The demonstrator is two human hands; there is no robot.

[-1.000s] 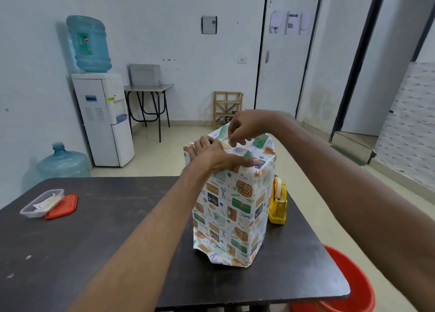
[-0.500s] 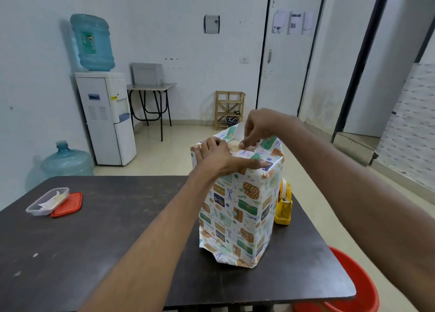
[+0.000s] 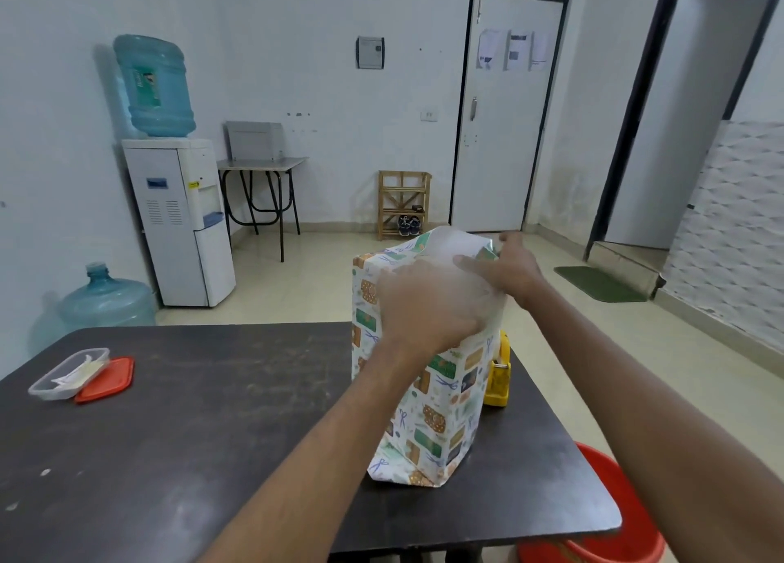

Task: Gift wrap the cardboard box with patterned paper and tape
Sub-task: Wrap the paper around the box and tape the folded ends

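Note:
The box wrapped in patterned paper point(image 3: 428, 409) stands upright on the dark table point(image 3: 220, 414), near its right end. My left hand point(image 3: 428, 308) lies spread over the box's upper near side and presses the paper down. At the top, a paper flap point(image 3: 449, 242) stands up with its white inner side showing. My right hand point(image 3: 507, 267) holds this flap at its right edge, thumb across the front and fingers behind. Both hands are blurred. A yellow tape dispenser point(image 3: 498, 382) sits on the table right behind the box, mostly hidden by it.
A clear plastic container point(image 3: 68, 373) and its red lid point(image 3: 106, 380) lie at the table's left edge. A red bucket point(image 3: 611, 533) stands on the floor by the table's right front corner. A water dispenser point(image 3: 180, 218) and a spare bottle point(image 3: 106, 301) stand against the left wall.
My left hand slid from the box's top down over its upper near side. My right hand moved right and raised a paper flap, whose white side now shows.

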